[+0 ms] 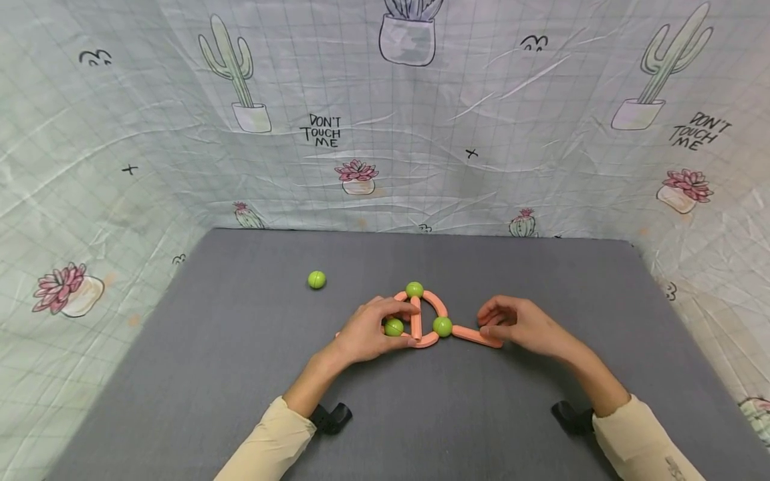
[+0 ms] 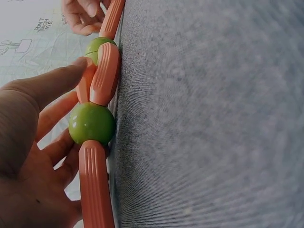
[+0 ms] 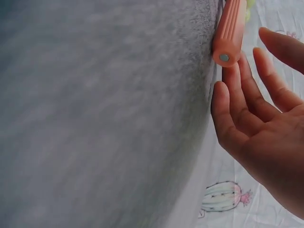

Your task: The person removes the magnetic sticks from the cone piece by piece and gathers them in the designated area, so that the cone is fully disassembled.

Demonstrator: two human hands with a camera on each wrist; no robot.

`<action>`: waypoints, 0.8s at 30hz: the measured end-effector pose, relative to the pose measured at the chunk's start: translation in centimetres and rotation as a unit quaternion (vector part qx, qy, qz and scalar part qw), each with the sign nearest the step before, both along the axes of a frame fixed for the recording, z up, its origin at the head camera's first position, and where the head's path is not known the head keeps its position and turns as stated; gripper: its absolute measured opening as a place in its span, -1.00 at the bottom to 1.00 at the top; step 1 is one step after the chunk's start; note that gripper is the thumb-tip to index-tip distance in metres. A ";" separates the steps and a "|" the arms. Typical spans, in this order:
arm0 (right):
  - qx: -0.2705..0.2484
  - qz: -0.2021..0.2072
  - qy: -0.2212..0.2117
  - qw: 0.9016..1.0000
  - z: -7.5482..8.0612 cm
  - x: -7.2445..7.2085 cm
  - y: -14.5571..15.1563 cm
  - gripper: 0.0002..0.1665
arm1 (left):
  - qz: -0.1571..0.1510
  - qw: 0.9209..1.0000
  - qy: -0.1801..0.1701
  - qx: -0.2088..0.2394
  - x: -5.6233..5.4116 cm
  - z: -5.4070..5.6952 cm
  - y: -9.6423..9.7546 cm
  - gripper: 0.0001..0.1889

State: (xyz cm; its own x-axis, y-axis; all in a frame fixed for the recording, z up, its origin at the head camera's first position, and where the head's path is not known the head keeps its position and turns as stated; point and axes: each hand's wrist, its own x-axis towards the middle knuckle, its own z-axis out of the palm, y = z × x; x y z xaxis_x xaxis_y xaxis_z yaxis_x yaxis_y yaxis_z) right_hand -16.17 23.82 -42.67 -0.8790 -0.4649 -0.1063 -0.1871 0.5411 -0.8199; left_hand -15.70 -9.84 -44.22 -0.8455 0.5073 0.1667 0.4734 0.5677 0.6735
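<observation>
On the grey table, curved orange pieces (image 1: 435,302) and green balls (image 1: 442,327) form a ring. My left hand (image 1: 367,332) reaches over its left side and pinches a straight orange rod (image 1: 416,318) between thumb and fingers. That rod runs from the top ball (image 1: 414,289) down across the ring. Beneath the hand sits another green ball (image 2: 91,123), with an orange rod (image 2: 95,185) extending from it to the left. A straight rod (image 1: 476,336) points right from the right ball. By its free end, my right hand (image 1: 525,326) hovers with loosely bent fingers, holding nothing.
A single green ball (image 1: 316,280) lies apart at the back left of the table (image 1: 252,374). A hanging cloth (image 1: 421,133) with printed cacti encloses the back and sides. A silvery dot marks the end face of the right rod (image 3: 228,42).
</observation>
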 end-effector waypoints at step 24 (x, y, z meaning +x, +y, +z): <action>-0.033 0.009 0.012 0.999 0.7 -3.6 -5.9 -0.74 | 0.004 0.998 0.012 -0.069 -0.2 0.3 0.9 -0.49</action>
State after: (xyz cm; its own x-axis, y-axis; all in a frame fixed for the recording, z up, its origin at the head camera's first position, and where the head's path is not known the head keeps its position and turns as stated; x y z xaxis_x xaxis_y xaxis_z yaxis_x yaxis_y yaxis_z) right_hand -19.78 17.95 -41.94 -0.8718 -0.4868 -0.0544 -0.2165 0.4826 -0.8487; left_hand -15.94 -8.97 -43.91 -0.8458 0.5207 0.1160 0.4838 0.6574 0.5777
